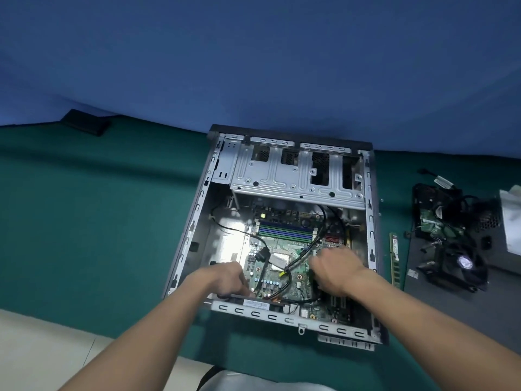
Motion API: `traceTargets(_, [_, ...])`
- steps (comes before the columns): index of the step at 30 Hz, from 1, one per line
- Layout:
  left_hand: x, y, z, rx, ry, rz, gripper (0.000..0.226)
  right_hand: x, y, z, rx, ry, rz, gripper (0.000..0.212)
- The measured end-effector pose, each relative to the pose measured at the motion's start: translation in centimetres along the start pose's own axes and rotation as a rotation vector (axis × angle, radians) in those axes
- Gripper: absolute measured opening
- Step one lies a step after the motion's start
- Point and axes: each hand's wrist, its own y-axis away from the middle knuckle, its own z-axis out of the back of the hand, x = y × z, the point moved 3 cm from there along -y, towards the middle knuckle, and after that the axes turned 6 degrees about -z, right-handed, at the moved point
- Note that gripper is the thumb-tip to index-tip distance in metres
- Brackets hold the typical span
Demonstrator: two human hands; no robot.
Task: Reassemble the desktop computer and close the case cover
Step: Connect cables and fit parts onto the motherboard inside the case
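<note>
Case [197,221] is lying open on the green mat [98,221], motherboard [284,244] sitting inside. Memory stick [394,258] and fan [462,263] are waiting outside at right, so most refitting and the cover are probably remaining. Left hand [225,279] is curling onto a dark part at the near wall, grip unclear; right hand [335,269] is blurring over the board, state unreadable

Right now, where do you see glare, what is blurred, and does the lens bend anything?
Head view: glare burns out the case floor left of the motherboard; same view, the right hand is motion-smeared, the left hand sharper; the wide lens bows the far edge of the green table; the loose parts at right sit dim.
</note>
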Motion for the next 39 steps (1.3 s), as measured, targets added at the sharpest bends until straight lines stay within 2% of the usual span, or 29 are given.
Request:
traceTargets(2, [0.1, 0.1, 0.0, -0.039, -0.018, 0.007, 0.024, 0.9, -0.5, 0.3, -0.178, -0.152, 0.057, 0.021])
traceTargets(4, [0.1, 0.1, 0.0, -0.116, -0.054, 0.007, 0.019, 2.0, -0.9, 0.4, -0.263, -0.224, 0.127, 0.029])
traceTargets(7, [0.3, 0.3, 0.7, -0.323, -0.086, 0.021, 0.012, 3.3, -1.2, 0.0, -0.111, -0.166, 0.182, 0.038])
traceTargets(9, [0.2, 0.9, 2.0, -0.544, -0.076, 0.041, 0.015, 3.5, -1.0, -0.5, -0.026, -0.088, 0.191, 0.032])
traceTargets(12, [-0.7, 2.0, 4.4, -0.835, -0.232, -0.018, 0.017, 2.8, -0.4, -1.1, 0.044, 0.012, 0.156, 0.025])
traceTargets(16, [-3.3, 3.8, 5.4, -0.970, -0.709, -0.136, 0.010, 0.9, -0.4, -1.9, 0.233, 0.068, 0.064, 0.014])
traceTargets(19, [-3.7, 4.2, 6.5, -1.086, -0.804, -0.196, 0.022, 0.6, -0.8, -2.0, 0.240, 0.013, 0.034, 0.016])
traceTargets(21, [-3.1, 4.0, 7.2, -1.113, -0.846, -0.189, 0.021, 1.1, -1.1, -1.7, 0.155, -0.104, 0.041, 0.011])
traceTargets(24, [-1.9, 3.7, 7.7, -1.089, -0.859, -0.193, 0.016, 2.2, -1.7, -0.8, -0.009, -0.319, 0.064, 0.018])
traceTargets(28, [-0.3, 3.1, 7.6, -1.012, -0.851, -0.181, 0.011, 3.4, -2.5, -0.7, -0.107, -0.395, 0.046, 0.026])
traceTargets(31, [-0.1, 2.7, 7.6, -1.015, -0.852, -0.172, 0.011, 3.8, -3.1, -1.4, -0.075, -0.433, -0.026, 0.035])
traceTargets(33, [-0.3, 2.5, 7.6, -1.007, -0.855, -0.164, 0.012, 4.1, -3.6, -1.8, -0.028, -0.524, -0.088, 0.034])
traceTargets(39, [-0.2, 2.4, 7.5, -0.960, -0.869, -0.122, 0.014, 4.3, -4.2, -2.2, 0.223, -1.184, -0.293, 0.016])
